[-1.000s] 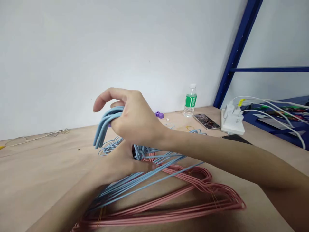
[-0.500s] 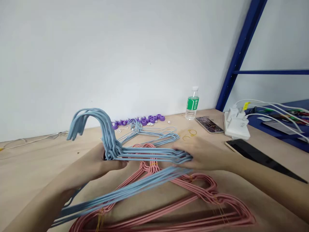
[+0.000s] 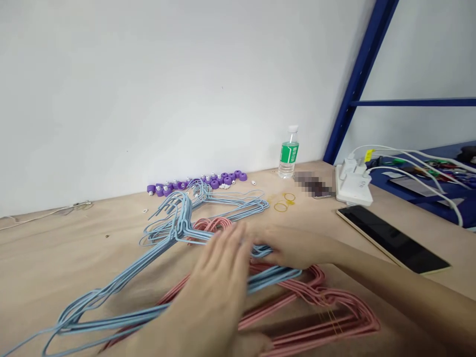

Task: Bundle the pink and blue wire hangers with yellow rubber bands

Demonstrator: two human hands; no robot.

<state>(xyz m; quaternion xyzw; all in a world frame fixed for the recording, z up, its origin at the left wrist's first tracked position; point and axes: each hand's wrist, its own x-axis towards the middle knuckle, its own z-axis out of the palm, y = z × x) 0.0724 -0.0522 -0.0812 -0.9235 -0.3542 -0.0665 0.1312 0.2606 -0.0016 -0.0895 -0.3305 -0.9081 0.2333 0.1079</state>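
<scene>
Head view: left hand open, fingers spread, over blue wire hangers and pink wire hangers, no hold visible. Right hand loosely curled, fingers at the blue hangers' ends, grip impossible to tell. Hangers lying on a wooden table, blue across pink.

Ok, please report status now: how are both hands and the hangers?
Left hand open, over the blue wire hangers. Right hand at their far ends, no clear grip. Pink wire hangers lie under them.
</scene>
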